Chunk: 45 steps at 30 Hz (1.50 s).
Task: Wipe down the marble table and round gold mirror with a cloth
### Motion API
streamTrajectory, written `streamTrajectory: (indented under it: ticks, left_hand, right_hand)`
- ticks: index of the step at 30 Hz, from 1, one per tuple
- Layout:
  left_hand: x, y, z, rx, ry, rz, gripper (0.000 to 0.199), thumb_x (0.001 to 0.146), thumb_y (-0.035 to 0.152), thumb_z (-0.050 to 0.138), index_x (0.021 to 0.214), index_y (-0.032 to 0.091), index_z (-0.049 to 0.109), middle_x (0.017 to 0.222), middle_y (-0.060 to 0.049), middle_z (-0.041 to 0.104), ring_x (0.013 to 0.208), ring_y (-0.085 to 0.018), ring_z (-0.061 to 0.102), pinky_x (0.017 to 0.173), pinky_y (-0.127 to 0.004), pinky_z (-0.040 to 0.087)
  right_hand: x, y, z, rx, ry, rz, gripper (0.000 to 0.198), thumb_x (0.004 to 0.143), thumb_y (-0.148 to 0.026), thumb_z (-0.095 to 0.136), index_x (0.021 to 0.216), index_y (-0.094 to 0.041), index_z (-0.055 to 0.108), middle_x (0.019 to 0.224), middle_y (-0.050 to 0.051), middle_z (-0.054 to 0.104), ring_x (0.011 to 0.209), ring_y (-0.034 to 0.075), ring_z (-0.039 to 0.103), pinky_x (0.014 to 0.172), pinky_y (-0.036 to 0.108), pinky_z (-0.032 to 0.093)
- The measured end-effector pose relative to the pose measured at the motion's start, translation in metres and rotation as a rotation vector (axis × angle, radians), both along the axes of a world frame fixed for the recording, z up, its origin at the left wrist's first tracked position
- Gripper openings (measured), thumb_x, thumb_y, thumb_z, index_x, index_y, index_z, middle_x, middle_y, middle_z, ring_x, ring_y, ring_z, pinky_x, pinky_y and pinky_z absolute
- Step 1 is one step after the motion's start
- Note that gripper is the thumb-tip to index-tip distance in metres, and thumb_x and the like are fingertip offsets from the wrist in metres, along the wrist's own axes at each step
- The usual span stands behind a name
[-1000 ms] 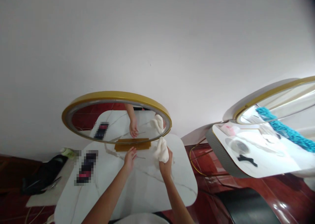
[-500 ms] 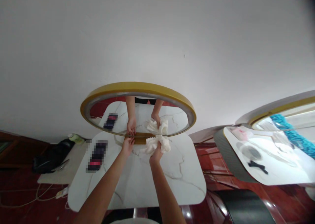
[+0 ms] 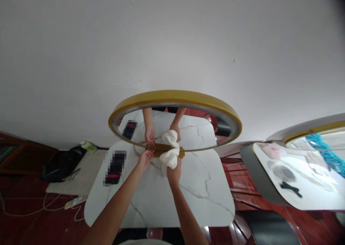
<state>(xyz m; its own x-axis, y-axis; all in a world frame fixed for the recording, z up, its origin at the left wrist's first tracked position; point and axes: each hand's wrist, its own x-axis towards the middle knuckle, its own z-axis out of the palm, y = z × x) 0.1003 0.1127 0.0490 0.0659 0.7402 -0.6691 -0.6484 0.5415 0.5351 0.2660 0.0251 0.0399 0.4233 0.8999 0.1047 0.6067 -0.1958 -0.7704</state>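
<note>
A large round mirror with a gold frame (image 3: pixel 175 95) stands against the wall at the back of a white marbled table (image 3: pixel 205 198). My right hand (image 3: pixel 174 172) grips a bunched white cloth (image 3: pixel 169 158), pressed against the bottom edge of the mirror glass, above the gold base (image 3: pixel 159 153). Left of the cloth, my left hand (image 3: pixel 145 159) has its fingers stretched out, their tips at the base and the lower rim. Both hands and the cloth are reflected in the glass.
A dark, pixelated phone-like object (image 3: pixel 115 167) lies on the table's left side. A second white table (image 3: pixel 304 198) with a black strap stands at right, near a black seat (image 3: pixel 272 227). At left are a black bag (image 3: pixel 64 164), a green bottle (image 3: pixel 88 146) and floor cables.
My view has shifted, so the mirror and tables sit further right. The cloth, spread loosely before, is now a compact wad in my right hand. My left fingers have straightened along the base.
</note>
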Motion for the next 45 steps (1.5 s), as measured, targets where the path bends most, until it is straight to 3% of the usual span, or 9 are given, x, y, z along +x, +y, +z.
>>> streamTrajectory:
  ticks: [6, 10, 19, 23, 27, 31, 34, 38, 45]
  left_hand:
    - [0.002, -0.002, -0.003, 0.055, 0.014, -0.02, 0.019, 0.071, 0.009, 0.05, 0.084, 0.015, 0.062, 0.086, -0.004, 0.069, 0.088, -0.018, 0.066, 0.083, -0.029, 0.049]
    - [0.0, -0.003, -0.004, 0.069, 0.076, -0.037, 0.012, 0.072, 0.015, 0.052, 0.08, 0.016, 0.061, 0.082, -0.005, 0.069, 0.089, -0.021, 0.066, 0.082, -0.032, 0.05]
    - [-0.01, -0.004, -0.004, 0.182, 0.36, -0.179, 0.025, 0.08, 0.026, 0.047, 0.099, 0.017, 0.061, 0.108, -0.011, 0.067, 0.102, -0.023, 0.063, 0.09, -0.04, 0.044]
    - [-0.028, -0.022, 0.0, 0.277, 0.589, -0.206, 0.031, 0.077, 0.024, 0.053, 0.106, 0.02, 0.06, 0.112, -0.009, 0.063, 0.111, -0.025, 0.056, 0.098, -0.043, 0.037]
    - [-0.06, -0.04, 0.004, 0.52, 1.225, -0.361, 0.03, 0.078, 0.019, 0.052, 0.107, 0.02, 0.06, 0.118, -0.01, 0.057, 0.123, -0.028, 0.043, 0.108, -0.048, 0.021]
    - [-0.09, -0.041, -0.005, 0.632, 1.735, -0.604, 0.028, 0.081, 0.018, 0.047, 0.107, 0.018, 0.057, 0.112, -0.013, 0.057, 0.112, -0.028, 0.049, 0.103, -0.047, 0.029]
    - [-0.102, -0.038, -0.014, 0.626, 1.748, -0.716, 0.028, 0.079, 0.019, 0.048, 0.106, 0.018, 0.057, 0.11, -0.012, 0.057, 0.109, -0.028, 0.05, 0.1, -0.046, 0.033]
    - [-0.102, -0.042, -0.02, 0.691, 1.61, -0.663, 0.031, 0.077, 0.017, 0.048, 0.106, 0.019, 0.058, 0.112, -0.013, 0.058, 0.114, -0.028, 0.049, 0.106, -0.048, 0.029]
    - [-0.075, -0.053, -0.035, 0.893, 1.179, -0.623, 0.06, 0.07, 0.009, 0.047, 0.128, 0.023, 0.052, 0.139, -0.007, 0.048, 0.13, -0.022, 0.042, 0.113, -0.041, 0.028]
  right_hand:
    - [0.006, 0.013, 0.023, -0.066, -0.692, 0.655, 0.055, 0.089, -0.019, 0.045, 0.14, -0.038, 0.036, 0.141, 0.006, 0.044, 0.128, 0.034, 0.035, 0.098, 0.057, 0.031]
    - [0.006, 0.04, 0.025, 0.003, -0.936, 0.826, 0.05, 0.096, -0.024, 0.035, 0.144, -0.036, 0.028, 0.142, 0.007, 0.043, 0.126, 0.032, 0.038, 0.093, 0.056, 0.037]
    - [0.071, 0.021, 0.012, -0.04, -1.065, 0.698, 0.051, 0.093, -0.015, 0.036, 0.141, -0.032, 0.037, 0.136, 0.01, 0.049, 0.119, 0.034, 0.044, 0.09, 0.057, 0.038]
    - [0.066, 0.016, 0.01, 0.006, -1.102, 0.709, 0.051, 0.093, -0.018, 0.039, 0.142, -0.032, 0.035, 0.137, 0.009, 0.048, 0.12, 0.035, 0.043, 0.09, 0.057, 0.038]
    - [0.026, 0.023, 0.015, 0.093, -1.045, 0.837, 0.051, 0.094, -0.021, 0.038, 0.143, -0.033, 0.031, 0.138, 0.008, 0.047, 0.121, 0.034, 0.041, 0.091, 0.057, 0.037]
    - [-0.02, 0.035, 0.022, 0.083, -0.922, 0.953, 0.049, 0.095, -0.023, 0.037, 0.142, -0.037, 0.03, 0.14, 0.005, 0.045, 0.124, 0.031, 0.039, 0.094, 0.056, 0.036]
    - [-0.044, 0.042, 0.025, 0.013, -0.845, 0.998, 0.05, 0.095, -0.025, 0.038, 0.143, -0.038, 0.029, 0.141, 0.004, 0.043, 0.126, 0.031, 0.036, 0.096, 0.056, 0.034]
    - [-0.055, 0.042, 0.024, -0.131, -0.775, 0.896, 0.059, 0.089, -0.024, 0.047, 0.144, -0.037, 0.028, 0.143, 0.006, 0.041, 0.126, 0.032, 0.035, 0.096, 0.055, 0.033]
    - [-0.029, 0.023, 0.013, -0.291, -0.779, 0.636, 0.071, 0.083, -0.012, 0.049, 0.144, -0.04, 0.026, 0.143, 0.003, 0.04, 0.125, 0.032, 0.034, 0.095, 0.048, 0.033]
